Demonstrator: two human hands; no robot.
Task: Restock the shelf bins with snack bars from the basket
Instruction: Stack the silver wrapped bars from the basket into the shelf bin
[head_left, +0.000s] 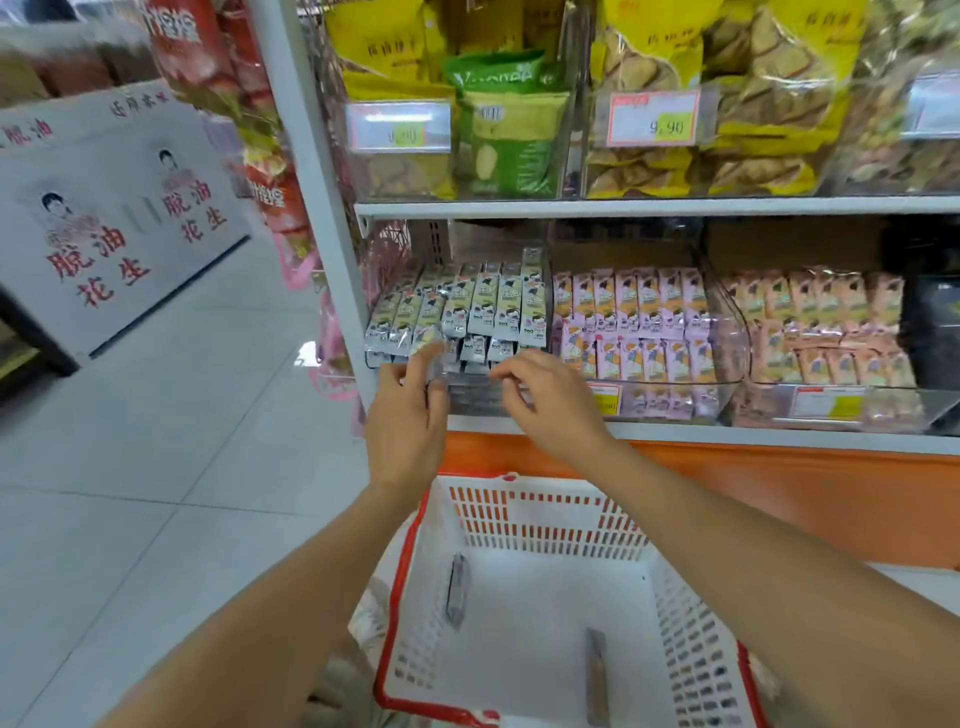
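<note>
Bright even store light, soft motion blur throughout, glare on floor (306, 356), wide-angle edge bending

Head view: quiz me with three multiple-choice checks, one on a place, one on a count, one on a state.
1. Where is the left hand?
A. On the floor
B. At the front of the leftmost lower bin
C. On the top shelf

2. How many snack bars lie in the basket?
A. None
B. Two
C. Six

3. What is the left hand doing?
A. Holding a wrapped bar
B. Hanging idle
C. Gripping the basket rim

Answers: 1 B, it is up at that bin's front; 2 B, two lie on the basket's bottom; 3 A, its fingers pinch the wrapped bar.
</note>
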